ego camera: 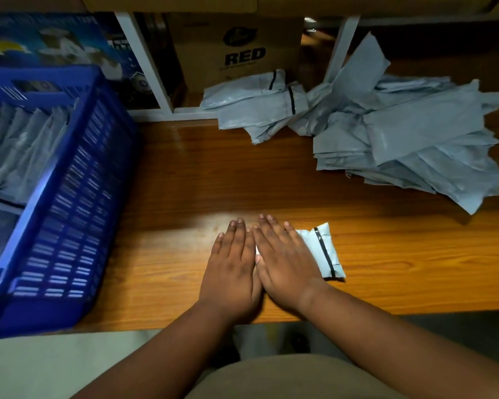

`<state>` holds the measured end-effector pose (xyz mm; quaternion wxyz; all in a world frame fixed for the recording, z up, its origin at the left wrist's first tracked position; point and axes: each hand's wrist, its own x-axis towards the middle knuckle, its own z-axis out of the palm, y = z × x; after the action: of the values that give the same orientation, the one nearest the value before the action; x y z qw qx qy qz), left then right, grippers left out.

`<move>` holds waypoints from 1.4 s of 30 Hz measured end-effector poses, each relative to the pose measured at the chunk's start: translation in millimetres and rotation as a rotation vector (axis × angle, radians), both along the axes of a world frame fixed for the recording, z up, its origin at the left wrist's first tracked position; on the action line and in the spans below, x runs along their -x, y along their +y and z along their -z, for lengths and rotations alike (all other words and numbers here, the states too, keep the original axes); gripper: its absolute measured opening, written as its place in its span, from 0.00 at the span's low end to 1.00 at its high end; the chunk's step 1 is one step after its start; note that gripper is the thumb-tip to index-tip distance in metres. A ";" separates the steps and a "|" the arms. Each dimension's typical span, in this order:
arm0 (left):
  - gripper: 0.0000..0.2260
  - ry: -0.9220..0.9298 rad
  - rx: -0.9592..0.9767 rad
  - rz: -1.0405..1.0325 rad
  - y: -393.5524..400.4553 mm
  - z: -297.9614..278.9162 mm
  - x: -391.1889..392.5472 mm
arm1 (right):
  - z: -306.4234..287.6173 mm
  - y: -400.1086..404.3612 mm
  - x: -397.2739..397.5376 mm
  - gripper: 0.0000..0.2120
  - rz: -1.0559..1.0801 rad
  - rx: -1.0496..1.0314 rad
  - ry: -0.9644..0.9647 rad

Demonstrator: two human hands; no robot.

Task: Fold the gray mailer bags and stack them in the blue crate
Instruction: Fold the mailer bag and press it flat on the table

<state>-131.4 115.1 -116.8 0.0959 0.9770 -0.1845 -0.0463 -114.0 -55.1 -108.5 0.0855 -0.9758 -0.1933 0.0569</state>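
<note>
Both hands lie flat, palms down and side by side, at the near edge of the brown wood-grain table (386, 254). Left hand (232, 264): fingers straight and together, spread flat; a sliver of white shows between it and the other hand, so it appears to press on the same item, though the part beneath it is hidden. Right hand (285, 262): fingers straight, pressing flat on a small folded gray plastic mailer bag (327, 253), whose right end, crossed by a black adhesive strip, sticks out from under the palm. Neither hand curls round anything.

Left of the hands, a blue slatted plastic crate (78, 203) sits on the table's left end, overhanging the near edge. Folded gray bags (20, 145) stand in rows inside it; the count cannot be told through blur.

Behind, against the back of the table, a white metal frame (147, 61) stands, with a dark printed carton (49, 38) to the left and a brown cardboard box marked "RED" (236, 53) between its uprights.

Far right, well apart from the hands, a loose heap of unfolded gray mailer bags (415, 139) lies on the table, several overlapping, two at its left edge showing black strips.
</note>
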 end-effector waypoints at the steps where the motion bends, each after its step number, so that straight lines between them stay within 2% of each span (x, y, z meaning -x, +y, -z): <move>1: 0.31 0.000 0.002 -0.002 -0.1 -0.3 -0.3 | -0.1 -0.1 0.8 0.32 -0.001 0.002 0.000; 8: 0.32 0.078 -0.085 -0.016 -2.2 -9.4 0.3 | -17.8 -5.4 0.2 0.32 -0.016 -0.046 0.055; 13: 0.31 -0.002 -0.085 0.027 -15.9 -25.7 -11.4 | -38.8 -30.6 4.6 0.31 -0.028 -0.111 -0.040; 16: 0.36 0.059 -0.102 0.028 -40.1 -29.1 -16.0 | -43.9 -40.5 2.3 0.33 -0.032 -0.153 -0.027; 20: 0.43 0.090 -0.244 -0.037 -57.6 -26.6 -7.9 | -27.0 -44.5 4.2 0.38 -0.073 -0.075 0.043; 25: 0.41 0.085 -0.174 -0.085 -54.8 -20.7 -8.2 | -14.3 -46.7 5.7 0.39 -0.061 -0.066 0.030; 42: 0.39 0.092 -0.181 -0.081 -54.5 -23.7 -11.8 | -15.9 -51.8 -1.3 0.38 -0.067 -0.130 0.070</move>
<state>-119.6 60.5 -93.1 0.0173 0.9852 -0.1355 -0.1038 -112.7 -106.9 -92.6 0.1534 -0.9586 -0.2259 0.0809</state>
